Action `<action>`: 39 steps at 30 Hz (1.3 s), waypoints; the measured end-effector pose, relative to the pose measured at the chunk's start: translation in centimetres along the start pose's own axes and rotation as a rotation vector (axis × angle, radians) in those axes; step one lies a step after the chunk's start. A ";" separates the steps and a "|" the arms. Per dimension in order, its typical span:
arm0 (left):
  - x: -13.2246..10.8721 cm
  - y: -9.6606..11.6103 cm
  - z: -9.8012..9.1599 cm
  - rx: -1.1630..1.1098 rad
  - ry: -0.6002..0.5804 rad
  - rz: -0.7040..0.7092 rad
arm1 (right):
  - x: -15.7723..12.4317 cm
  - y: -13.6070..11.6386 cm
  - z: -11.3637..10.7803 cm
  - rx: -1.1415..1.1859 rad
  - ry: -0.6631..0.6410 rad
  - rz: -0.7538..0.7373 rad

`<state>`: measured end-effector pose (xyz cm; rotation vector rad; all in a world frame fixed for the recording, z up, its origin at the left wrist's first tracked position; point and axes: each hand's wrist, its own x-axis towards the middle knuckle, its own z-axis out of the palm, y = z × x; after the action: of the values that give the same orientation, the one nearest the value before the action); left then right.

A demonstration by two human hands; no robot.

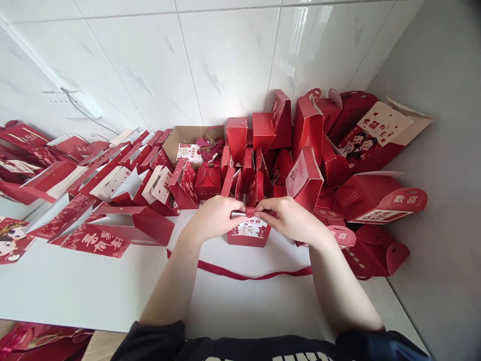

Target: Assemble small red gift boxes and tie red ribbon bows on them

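Note:
A small red gift box (248,238) with a white printed panel stands upright in front of me on the white table. My left hand (215,219) pinches the left side of its narrow folded top, thumb and fingers pressed together. On the right side of the same top, my right hand (291,218) is closed in a matching pinch. The fingers partly cover the box's upper edge. Nearer to me, a dark red ribbon (248,277) lies loosely across the table, and both its ends run to my forearms.
Rows of red boxes (150,220), several with open tops, fill the left side. Behind, an open carton (205,131) holds tags and ribbon pieces. More handled boxes (376,200) crowd the right by the grey wall. The tiled wall (229,60) closes off the back.

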<state>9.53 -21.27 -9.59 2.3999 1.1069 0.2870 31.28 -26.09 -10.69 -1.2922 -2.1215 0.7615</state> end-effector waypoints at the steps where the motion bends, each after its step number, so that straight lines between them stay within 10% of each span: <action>1: 0.0 0.0 0.0 0.007 0.009 0.007 | 0.0 -0.1 -0.1 0.011 0.000 -0.007; 23: 0.3 0.5 0.8 -0.590 0.231 -0.031 | 0.4 -0.6 1.3 0.400 0.448 -0.002; 39: -0.4 1.2 0.2 -0.486 0.414 0.016 | 0.0 -1.7 1.3 0.225 0.425 -0.165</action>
<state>10.14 -22.35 -9.12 1.9572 1.0354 0.9738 29.35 -26.93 -10.36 -1.0365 -1.7223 0.5758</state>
